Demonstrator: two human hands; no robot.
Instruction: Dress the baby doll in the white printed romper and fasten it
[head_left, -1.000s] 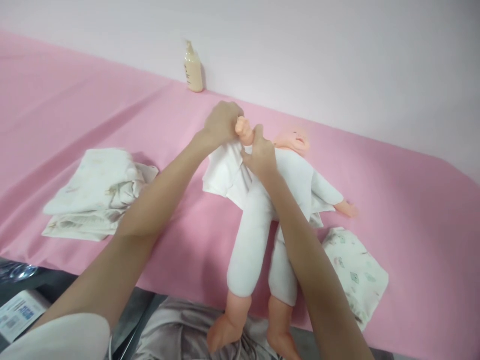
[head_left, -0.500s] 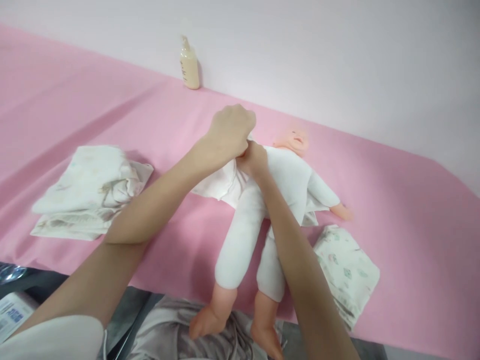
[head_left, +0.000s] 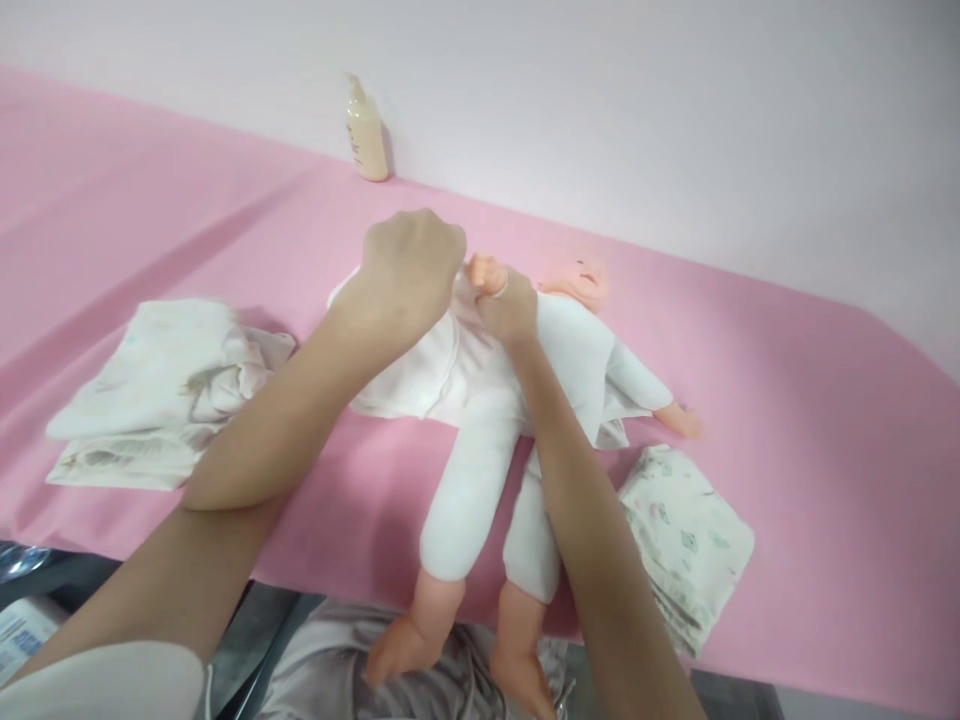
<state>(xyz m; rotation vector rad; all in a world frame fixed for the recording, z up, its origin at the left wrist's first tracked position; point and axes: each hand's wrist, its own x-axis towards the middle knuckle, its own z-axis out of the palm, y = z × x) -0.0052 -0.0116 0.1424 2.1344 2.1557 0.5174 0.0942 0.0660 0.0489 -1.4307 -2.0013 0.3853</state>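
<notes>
A baby doll (head_left: 469,470) in white clothing lies on its back, its head up and to the right, bare feet past the front edge of the pink cover. My right hand (head_left: 510,305) is closed round the doll's arm on the left side, with the doll's small hand (head_left: 486,272) sticking out above my grip. Just left of it, my left hand (head_left: 416,262) is closed in a fist, knuckles up, on a white garment (head_left: 420,385). The garment spreads out beneath my left hand and beside the doll; the fingertips are hidden.
A pump bottle (head_left: 367,138) stands against the wall at the back. Folded printed cloths (head_left: 165,365) lie on the left, and another folded printed cloth (head_left: 690,540) lies right of the doll's legs. A pink cover (head_left: 817,480) is spread under everything.
My left hand has moved left, away from my right hand, drawing the white garment with it. The doll's small hand now shows between them. My right hand has barely moved.
</notes>
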